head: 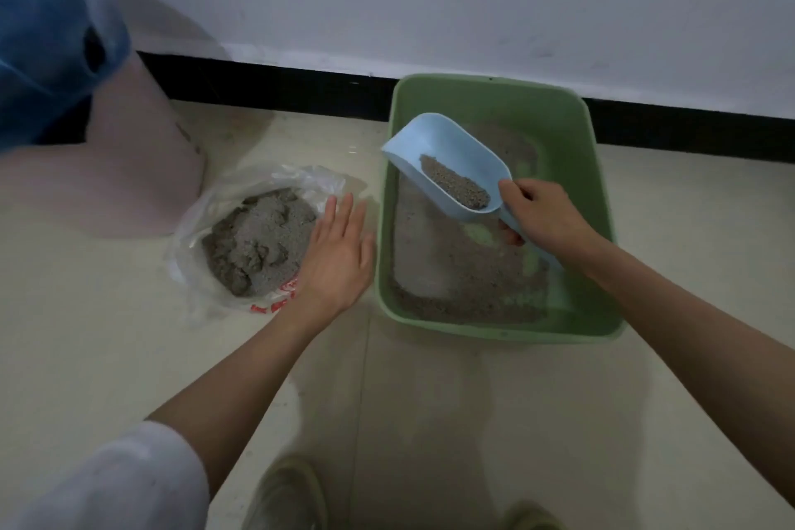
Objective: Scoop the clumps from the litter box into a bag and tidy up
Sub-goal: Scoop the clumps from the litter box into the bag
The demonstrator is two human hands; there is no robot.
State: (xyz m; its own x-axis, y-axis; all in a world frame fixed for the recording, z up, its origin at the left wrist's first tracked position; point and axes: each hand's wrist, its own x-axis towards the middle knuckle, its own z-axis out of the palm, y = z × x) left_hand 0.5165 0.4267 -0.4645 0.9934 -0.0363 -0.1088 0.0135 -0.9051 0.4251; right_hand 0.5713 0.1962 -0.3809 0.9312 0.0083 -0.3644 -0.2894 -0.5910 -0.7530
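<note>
- Head view: my right hand [546,215] grips the handle of the pale blue plastic scoop [447,164], fingers curled round it, holding a small load of grey litter above the green rectangular plastic litter box [598,202].
- My left hand [340,254] lies flat and relaxed, fingers straight, at the rim of the clear plastic bag [202,211] on the floor.
- Progress, as judged: the bag already holds a mound of clumps; the box bottom shows bare patches. Remaining: tip this scoopful, close the bag, tidy.

One green litter box [593,168] stands on the right, one blue scoop [434,151] above it. One clear plastic bag [193,228] of litter lies on the left. Two hands show: left hand [337,254], right hand [546,213]. Two shoes appear near.
</note>
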